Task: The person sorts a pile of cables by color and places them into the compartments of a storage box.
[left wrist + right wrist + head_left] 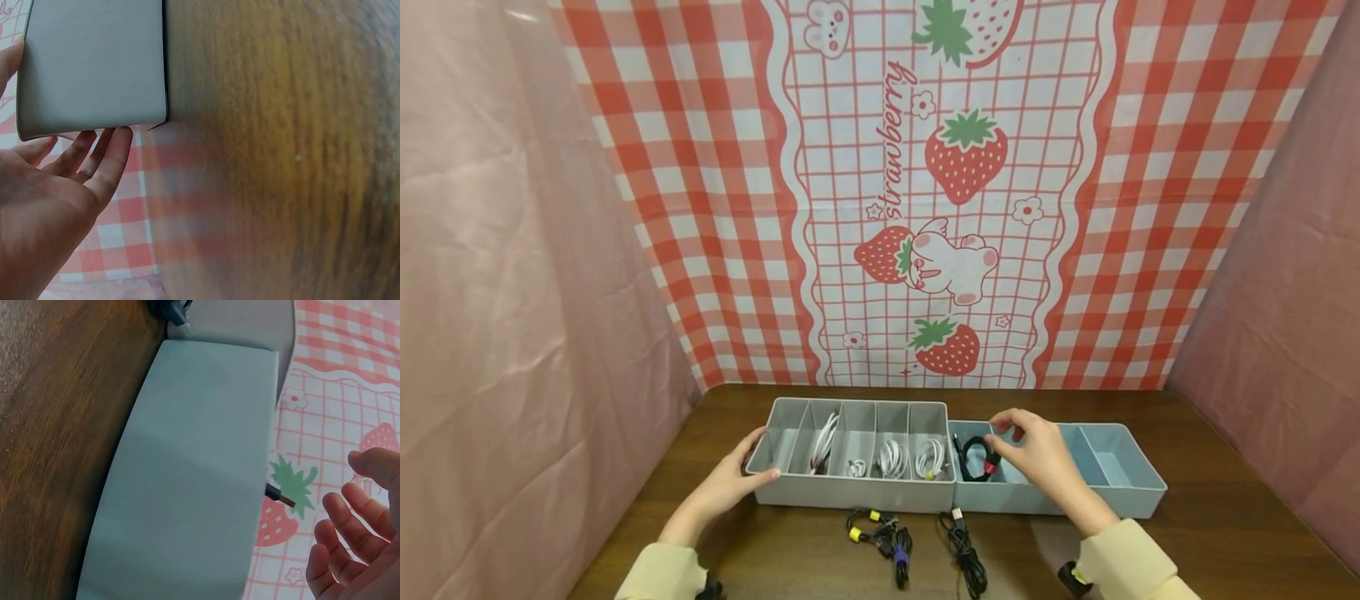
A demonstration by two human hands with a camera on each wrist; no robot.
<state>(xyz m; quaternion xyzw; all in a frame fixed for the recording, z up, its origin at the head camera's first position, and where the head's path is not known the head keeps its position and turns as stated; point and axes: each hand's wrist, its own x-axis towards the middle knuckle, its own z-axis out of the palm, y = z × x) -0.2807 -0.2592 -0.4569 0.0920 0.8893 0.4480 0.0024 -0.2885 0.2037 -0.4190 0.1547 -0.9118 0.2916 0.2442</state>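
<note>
My left hand (722, 483) rests on the left end of a grey divided box (857, 493). Its thumb lies at the front rim, and in the left wrist view its fairly straight fingers (115, 156) touch the end wall. White cables lie in several of the grey compartments. Over a pale blue divided box (1131, 502) is my right hand (1037, 450), fingers loosely bent and apart with nothing between them. Close to its fingertips, a coiled black cable (967, 471) with a red band sits in the leftmost blue compartment; a plug (279, 494) pokes above the rim.
In front of the boxes on the wooden table (797, 554) lie black cables: one with yellow bands (859, 533), a bundle with a purple tie (901, 557) and a USB cable (966, 558). A strawberry-print cloth (865, 167) hangs behind, with pink curtains (535, 292) at the sides.
</note>
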